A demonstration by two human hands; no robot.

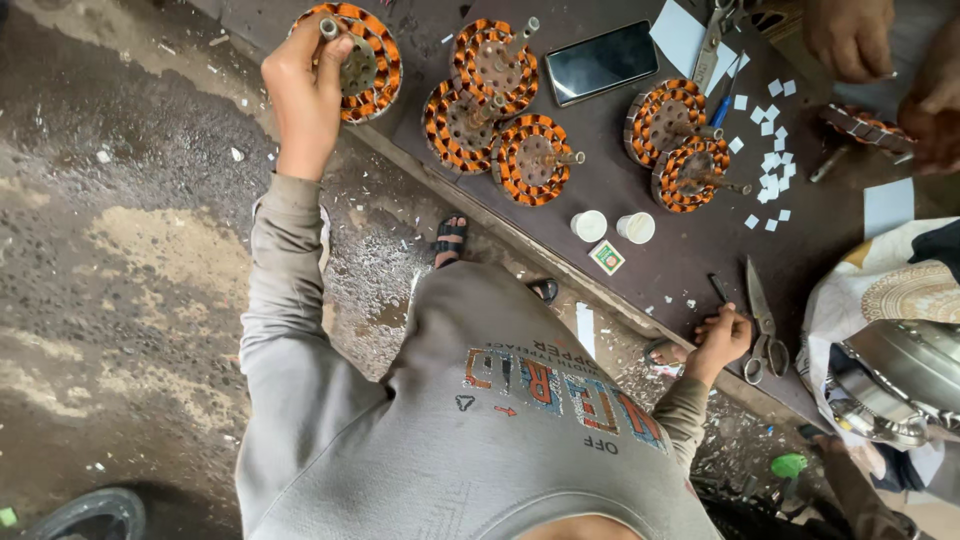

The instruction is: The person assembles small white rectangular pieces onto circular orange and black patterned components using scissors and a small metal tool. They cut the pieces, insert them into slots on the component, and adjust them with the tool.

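Head view: looking down over a grey sweatshirt [480, 440] to a dark tabletop [640, 190] and a wet, gritty floor [130, 250].
Left hand [305, 85]: raised at the far left end of the tabletop, fingers [335, 50] clenched on the centre of a wound stator [378, 80], with the stator's metal shaft sticking out above them.
Held stator: a round core with orange and dark copper coils, tilted, at the tabletop's edge and partly out over the floor.
Right hand [720, 340]: resting on the near edge of the tabletop, fingers curled; I cannot tell whether they grasp anything.
Scissors [765, 335]: lying just beside the right hand, handles towards the person.
Three stators [495, 110]: clustered near the held one, shafts up, touching one another.
Two more stators [680, 145]: further right, side by side.
Phone [600, 62]: dark screen, lying flat between the two groups.
White caps [612, 227]: two, side by side, with a small green and white packet [606, 257] just below them.
Paper squares [770, 170]: small white pieces scattered to the right of the stators.
Another person's hands [850, 35]: at the top right, over a further stator [865, 125].
Metal housing [900, 380]: shiny, at the right edge, on patterned cloth.
Sandalled foot [450, 235]: on the floor below the tabletop edge.
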